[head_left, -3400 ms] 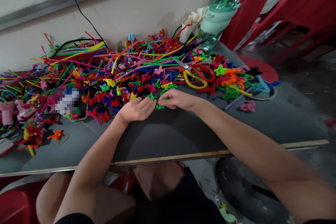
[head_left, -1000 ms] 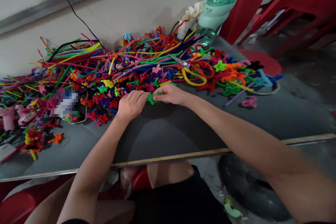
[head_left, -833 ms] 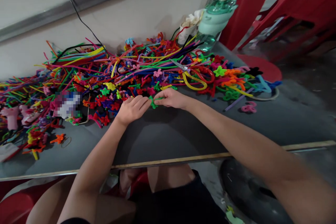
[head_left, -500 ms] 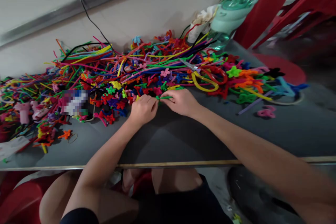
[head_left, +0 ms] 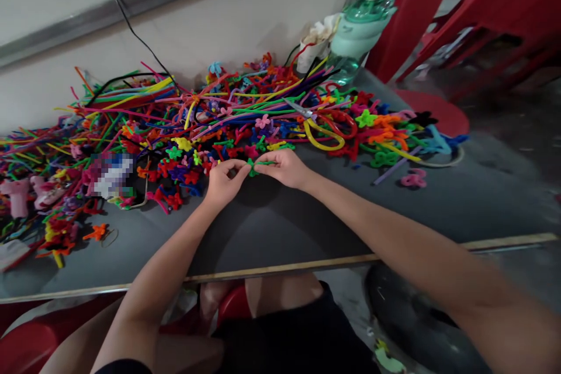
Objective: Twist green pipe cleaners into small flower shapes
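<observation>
Both hands meet over the grey table [head_left: 307,228] at the near edge of a big pile of coloured pipe cleaners [head_left: 175,111]. A small green pipe cleaner piece [head_left: 255,166] is pinched between them. My left hand [head_left: 223,182] grips its bent, knotted end with fingertips. My right hand [head_left: 283,166] holds the straight green end that sticks out to the right. Small twisted pipe cleaner flowers [head_left: 184,166] in many colours lie just beyond my fingers.
Scissors with yellow and red handles [head_left: 322,128] lie in the pile behind my right hand. A green bottle [head_left: 362,29] and a white cup [head_left: 315,44] stand at the back by the wall. Red plastic chairs [head_left: 482,6] are at the right. A pink loop [head_left: 412,178] lies alone.
My hands have stayed together at the pile's edge, working the green piece between the fingertips. The view swayed right and back. The left fingers have shifted along the piece.
</observation>
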The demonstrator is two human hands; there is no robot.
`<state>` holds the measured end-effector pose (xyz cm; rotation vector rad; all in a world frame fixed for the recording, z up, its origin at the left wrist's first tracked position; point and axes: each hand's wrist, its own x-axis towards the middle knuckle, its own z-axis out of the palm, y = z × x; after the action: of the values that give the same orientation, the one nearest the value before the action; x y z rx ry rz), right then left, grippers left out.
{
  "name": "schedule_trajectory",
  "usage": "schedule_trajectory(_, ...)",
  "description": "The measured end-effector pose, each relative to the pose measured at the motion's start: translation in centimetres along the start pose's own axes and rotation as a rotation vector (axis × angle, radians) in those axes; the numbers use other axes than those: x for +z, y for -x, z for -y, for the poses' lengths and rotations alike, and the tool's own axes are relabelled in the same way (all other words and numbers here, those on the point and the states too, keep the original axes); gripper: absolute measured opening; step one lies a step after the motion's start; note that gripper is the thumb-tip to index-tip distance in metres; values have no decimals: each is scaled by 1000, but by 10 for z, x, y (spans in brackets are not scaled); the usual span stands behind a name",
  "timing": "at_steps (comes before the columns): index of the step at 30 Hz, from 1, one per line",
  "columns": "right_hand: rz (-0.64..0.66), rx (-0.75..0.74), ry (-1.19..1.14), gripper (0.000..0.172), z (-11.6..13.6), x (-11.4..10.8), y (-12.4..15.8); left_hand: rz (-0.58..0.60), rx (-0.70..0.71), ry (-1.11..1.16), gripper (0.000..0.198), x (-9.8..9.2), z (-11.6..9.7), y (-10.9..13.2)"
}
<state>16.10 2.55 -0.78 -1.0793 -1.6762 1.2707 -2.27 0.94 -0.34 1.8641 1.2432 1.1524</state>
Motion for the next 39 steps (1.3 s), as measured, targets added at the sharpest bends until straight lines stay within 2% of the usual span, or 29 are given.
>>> schedule_trajectory(3,-7,3,-28,38,-2,-1,0,48,-20,163,26,2,2,-1)
schedule_trajectory(5,-12,20,-39,38,-5,-1,-1,34,-25,198,26,3,2,-1)
schedule_trajectory(14,-128,25,13,43,-8,2,-1,-1,-99,192,28,6,5,-2)
schedule_trajectory(17,-180,26,35,43,-5,5,0,-6,-119,129,27,9,6,-2)
schedule_trajectory(21,-236,9,60,40,-4,8,0,7,-77,28,22,11,6,0)
schedule_trajectory(25,-177,27,-16,40,-8,8,0,19,-99,105,16,8,8,1)
schedule_trajectory(28,-195,5,-42,38,-10,7,3,17,-119,203,25,6,8,2)
schedule_trajectory(30,-215,-28,1,36,-8,6,5,9,-108,183,26,7,7,3)
schedule_trajectory(32,-154,-41,36,38,-6,5,7,-23,-107,129,22,10,6,3)
schedule_trajectory(35,-7,-32,66,51,-3,4,8,-85,-132,90,20,12,7,1)
schedule_trajectory(39,38,-15,95,52,-4,5,7,-62,-149,151,20,11,12,-1)
